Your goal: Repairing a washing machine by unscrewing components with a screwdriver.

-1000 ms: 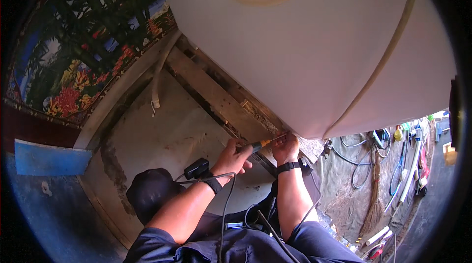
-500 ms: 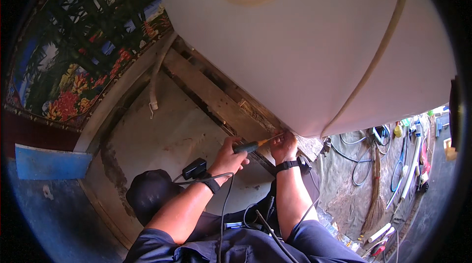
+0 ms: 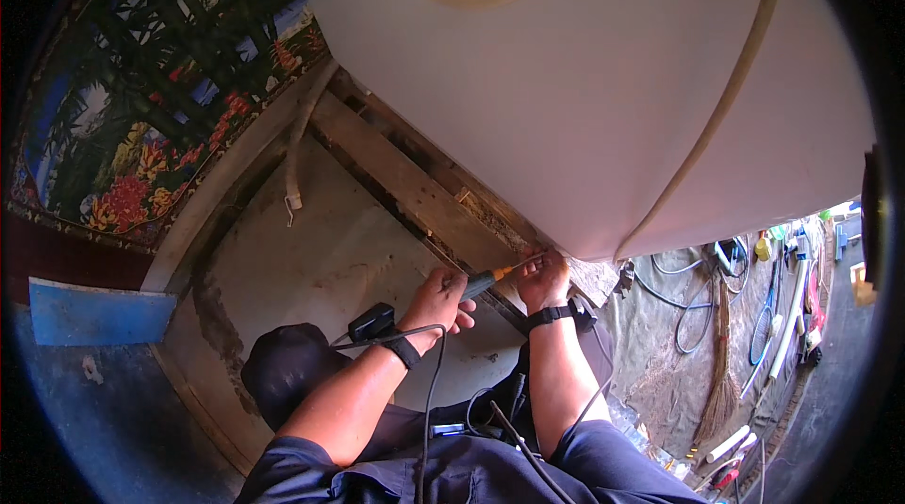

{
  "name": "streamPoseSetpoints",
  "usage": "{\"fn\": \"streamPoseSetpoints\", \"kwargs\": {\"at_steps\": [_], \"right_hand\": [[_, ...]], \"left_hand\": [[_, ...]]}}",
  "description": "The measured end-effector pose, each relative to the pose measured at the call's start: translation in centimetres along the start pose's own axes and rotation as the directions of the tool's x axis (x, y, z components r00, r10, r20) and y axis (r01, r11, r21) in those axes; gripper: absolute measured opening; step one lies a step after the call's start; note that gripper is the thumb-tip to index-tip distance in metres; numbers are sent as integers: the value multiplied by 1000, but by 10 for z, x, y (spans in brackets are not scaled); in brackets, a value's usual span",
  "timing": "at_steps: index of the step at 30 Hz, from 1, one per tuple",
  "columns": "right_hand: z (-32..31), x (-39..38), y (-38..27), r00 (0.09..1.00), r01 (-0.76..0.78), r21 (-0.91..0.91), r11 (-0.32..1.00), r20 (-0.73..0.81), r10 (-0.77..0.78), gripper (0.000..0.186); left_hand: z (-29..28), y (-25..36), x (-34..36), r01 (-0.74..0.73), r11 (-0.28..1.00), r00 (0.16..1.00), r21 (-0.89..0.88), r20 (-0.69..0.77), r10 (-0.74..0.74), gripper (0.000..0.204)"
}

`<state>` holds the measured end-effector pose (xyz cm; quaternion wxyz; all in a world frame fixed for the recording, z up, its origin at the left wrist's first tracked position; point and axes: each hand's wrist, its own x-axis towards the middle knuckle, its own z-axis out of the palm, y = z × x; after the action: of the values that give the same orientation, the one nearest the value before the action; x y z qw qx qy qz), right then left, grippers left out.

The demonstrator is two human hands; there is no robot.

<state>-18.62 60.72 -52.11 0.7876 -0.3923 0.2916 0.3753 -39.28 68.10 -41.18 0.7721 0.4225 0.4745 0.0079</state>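
L hand point(image 3: 437, 300) turned, w/ 1 screwdriver point(image 3: 481, 284)

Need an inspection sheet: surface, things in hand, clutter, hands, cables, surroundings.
Surface: grey surface, dark stain along its left side.
Things: screwdriver, pointing at right fingers beside lower edge of white casing; wooden plank alongside.
Clutter: straw broom, white tube at right.
Hands: left hand grips handle; right hand at shaft end, anything pinched unclear.
Cables: black cable near left wrist.
Surroundings: bamboo-and-flower picture, blue strip.
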Motion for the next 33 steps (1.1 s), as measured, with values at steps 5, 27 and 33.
{"fn": "streamPoseSetpoints", "kwargs": {"at_steps": [5,27,33], "right_hand": [[0,-5,0,998,-1,-59,998,70,5,13],[2,-6,0,987,-20,41,999,159,13,17],[7,-13,1,1000,-10,27,1000,15,10,12]], "left_hand": [[8,-18,7,-265,956,950,127,-136,281,37],[10,-17,7,-343,929,926,139,-118,359,34],[4,-3,2,-48,999,996,5,-80,48,34]]}}
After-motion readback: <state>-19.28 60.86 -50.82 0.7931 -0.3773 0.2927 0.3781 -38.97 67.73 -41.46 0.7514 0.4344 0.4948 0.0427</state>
